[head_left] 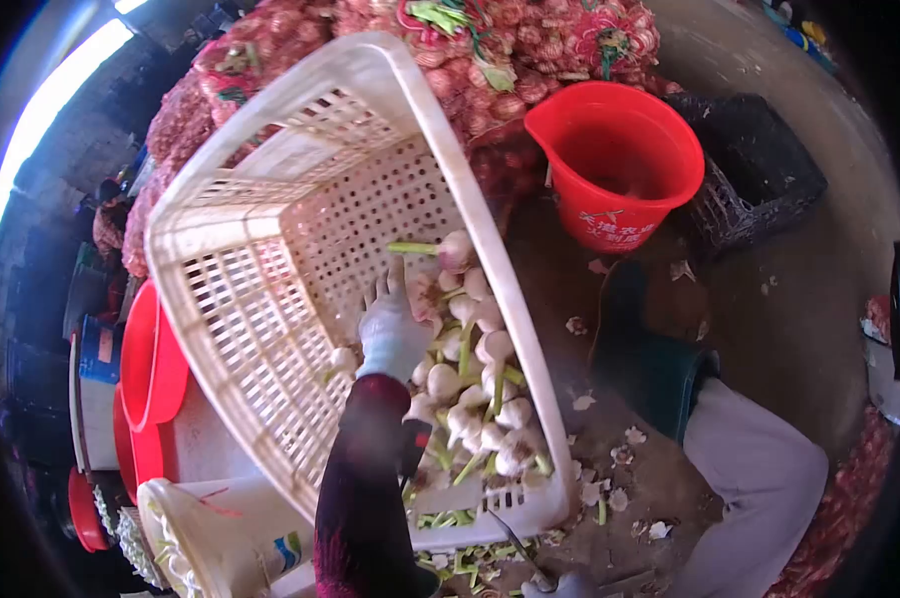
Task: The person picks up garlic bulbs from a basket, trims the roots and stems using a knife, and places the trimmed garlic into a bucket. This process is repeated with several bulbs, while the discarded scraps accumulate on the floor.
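Note:
My left hand [386, 329], in a white glove, reaches into a white plastic basket [440, 130] that is tilted towards me. Its fingers are stretched out and apart, with nothing seen in them. Right beside it lies a heap of garlic bulbs [445, 382] with short green stems, along the basket's near right side. One bulb with a longer stem [455, 251] lies just above the fingertips. At the bottom edge, my right hand [566, 586], also gloved and mostly cut off, holds a narrow dark-bladed cutting tool [516, 546]; its full shape is hidden.
Behind the basket are piled net sacks of garlic [510, 50]. A red bucket [619, 149] and a black crate [754, 164] stand at the right. Left are red tubs [151, 364] and a white bucket [221, 528]. Trimmings [619, 458] litter the floor near my boot [659, 369].

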`<state>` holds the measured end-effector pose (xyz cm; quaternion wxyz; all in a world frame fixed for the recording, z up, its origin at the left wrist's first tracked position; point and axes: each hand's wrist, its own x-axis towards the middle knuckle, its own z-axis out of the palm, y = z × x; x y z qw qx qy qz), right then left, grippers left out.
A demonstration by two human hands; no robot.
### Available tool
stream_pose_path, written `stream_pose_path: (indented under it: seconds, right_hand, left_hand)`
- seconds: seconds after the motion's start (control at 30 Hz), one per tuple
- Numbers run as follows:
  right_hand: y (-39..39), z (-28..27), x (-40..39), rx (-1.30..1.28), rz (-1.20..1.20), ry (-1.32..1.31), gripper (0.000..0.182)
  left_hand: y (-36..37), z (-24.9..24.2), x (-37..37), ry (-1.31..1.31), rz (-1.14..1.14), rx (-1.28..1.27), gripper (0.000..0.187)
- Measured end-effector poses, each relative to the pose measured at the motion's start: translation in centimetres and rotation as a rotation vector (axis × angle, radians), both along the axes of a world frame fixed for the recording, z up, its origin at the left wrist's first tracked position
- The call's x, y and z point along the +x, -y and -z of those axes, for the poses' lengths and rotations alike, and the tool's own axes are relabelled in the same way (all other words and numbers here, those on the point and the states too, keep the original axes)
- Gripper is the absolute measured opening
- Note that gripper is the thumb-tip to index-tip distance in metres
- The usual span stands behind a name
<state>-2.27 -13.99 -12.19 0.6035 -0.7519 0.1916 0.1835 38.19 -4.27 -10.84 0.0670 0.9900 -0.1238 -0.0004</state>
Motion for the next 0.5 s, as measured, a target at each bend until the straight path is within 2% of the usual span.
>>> stream_pose_path:
  seconds: [0.03, 0.07, 0.13, 0.17, 0.23, 0.27, 0.3, 0.33, 0.37, 0.43, 0.47, 0.5]
  right_hand:
    - [0.4, -1.5, 1.5, 0.021, 0.083, 0.033, 0.025]
    - [0.8, -2.2, 2.6, 0.044, 0.165, 0.065, 0.024]
    - [1.3, -2.6, 3.2, 0.009, 0.159, 0.054, 0.024]
    - [1.4, -2.9, 2.9, -0.021, 0.143, 0.057, 0.024]
    - [0.7, -1.2, 1.4, -0.02, 0.169, 0.171, 0.022]
    - [0.7, -1.2, 1.1, -0.103, 0.122, 0.24, 0.021]
    - [0.5, -1.1, 0.5, -0.185, 0.074, 0.308, 0.02]
    - [0.4, -0.3, -0.2, -0.092, 0.107, 0.255, 0.018]
    - [1.0, -2.0, 0.6, 0.066, 0.168, 0.153, 0.016]
    - [1.7, -1.9, 0.5, 0.109, 0.117, 0.063, 0.024]
    - [1.7, -2.1, 0.6, 0.103, 0.091, 0.073, 0.024]
    - [1.8, -2.7, 0.4, 0.098, 0.064, 0.074, 0.024]
  left_hand:
    - [-0.6, 3.3, 1.6, 0.167, 0.089, 0.18, 0.08]
    - [-0.1, 3.0, 2.2, 0.157, 0.093, 0.177, 0.08]
    - [0.7, 1.9, 2.9, -0.274, -0.213, 0.073, 0.075]
    - [-0.3, 2.1, 2.5, -0.199, -0.201, -0.031, 0.067]
    - [-1.3, -1.4, -1.1, -0.169, -0.134, -0.609, 0.063]
    - [-3.7, -0.1, -1.7, -0.129, -0.046, -0.839, 0.056]
    - [-3.5, -2.7, -4.5, -0.239, -0.089, -1.142, 0.051]
    - [-3.7, -4.7, -7.1, -0.287, -0.114, -1.235, 0.05]
    - [-4.3, -6.5, -10.0, -0.339, -0.151, -1.327, 0.049]
    - [-4.9, -9.2, -16.1, -0.41, -0.222, -1.463, 0.047]
    - [-6.4, -8.9, -18.7, -0.436, -0.121, -1.582, 0.043]
    - [-6.5, -9.1, -21.9, -0.364, -0.276, -1.607, 0.045]
